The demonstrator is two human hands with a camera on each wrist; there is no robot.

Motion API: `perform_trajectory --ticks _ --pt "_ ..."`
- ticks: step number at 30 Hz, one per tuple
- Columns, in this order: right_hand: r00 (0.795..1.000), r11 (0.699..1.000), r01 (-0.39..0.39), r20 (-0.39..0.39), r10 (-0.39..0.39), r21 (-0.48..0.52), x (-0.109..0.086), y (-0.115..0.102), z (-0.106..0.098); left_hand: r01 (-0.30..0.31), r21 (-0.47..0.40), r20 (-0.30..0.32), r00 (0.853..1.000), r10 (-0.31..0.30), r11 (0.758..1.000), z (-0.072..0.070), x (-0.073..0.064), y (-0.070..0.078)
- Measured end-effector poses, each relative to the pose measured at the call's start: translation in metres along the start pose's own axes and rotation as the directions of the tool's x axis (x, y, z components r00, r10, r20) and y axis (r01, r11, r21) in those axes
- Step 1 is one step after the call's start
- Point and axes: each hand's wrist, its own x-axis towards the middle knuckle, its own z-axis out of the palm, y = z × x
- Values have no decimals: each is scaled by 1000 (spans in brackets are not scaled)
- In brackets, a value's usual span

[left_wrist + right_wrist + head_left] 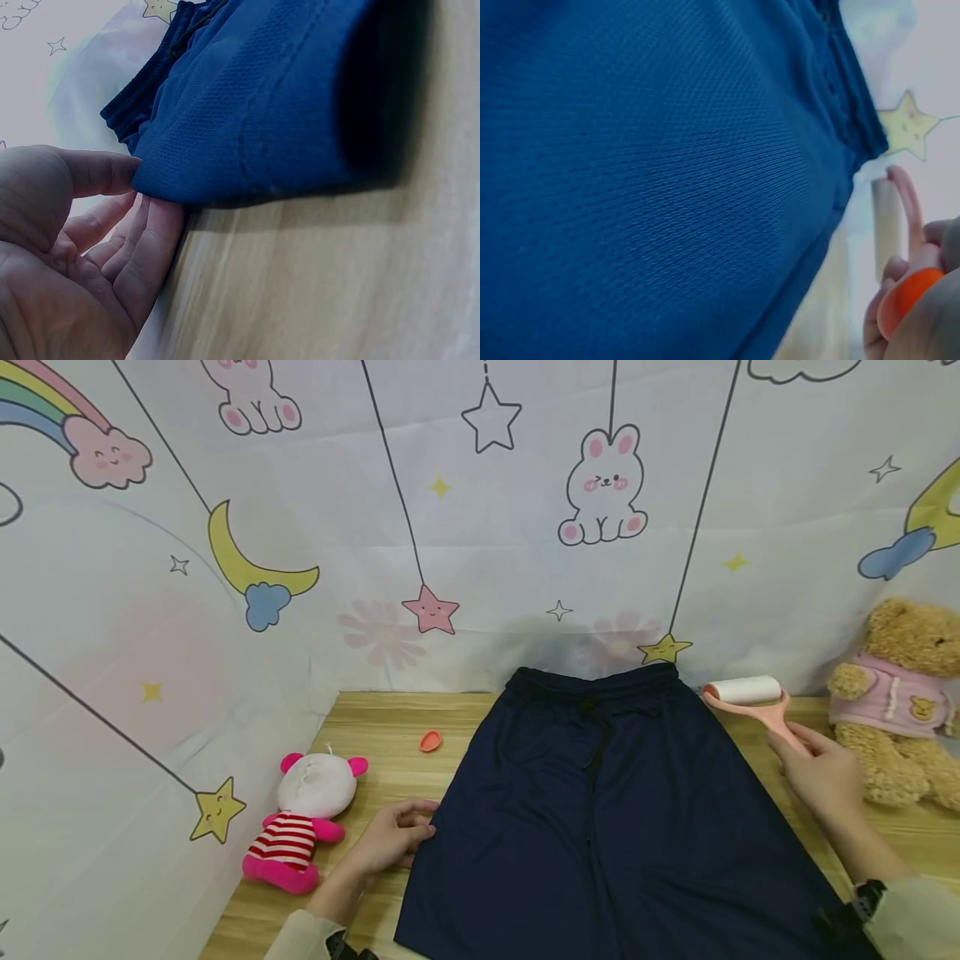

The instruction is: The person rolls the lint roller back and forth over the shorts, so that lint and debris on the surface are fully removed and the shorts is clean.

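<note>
Navy shorts (540, 810) lie spread on the wooden table, waistband toward the back and a dark drawstring down the front. My left hand (393, 839) is at their left side edge; in the left wrist view its thumb (105, 172) rests over the fabric with the fingers beneath, pinching the edge. With my right hand (821, 777) I grip the pink handle of a lint roller (746, 690) just beyond the shorts' right edge, its white roll raised near the waistband. An orange part of the handle (907, 300) shows inside that hand in the right wrist view.
A pink and white plush toy (303, 827) in a striped top lies left of my left hand. A teddy bear (896, 710) in a pink hoodie sits at the right. A small orange oval piece (431, 742) lies behind the left hand. Printed fabric (510, 560) hangs along the back.
</note>
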Motion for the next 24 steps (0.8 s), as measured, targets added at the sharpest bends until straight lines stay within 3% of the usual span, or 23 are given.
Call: perform_trajectory --ticks 4,10,24 --pt "999 998 -35 -17 34 -54 7 7 4 -2 -1 3 1000 2 1000 1 1 -1" --pt "997 996 -75 -10 75 -52 11 17 8 -6 3 10 1000 6 1000 1 2 -2" --pt "999 995 17 39 -13 -94 8 21 8 -1 -5 15 1000 1 1000 1 0 -1"
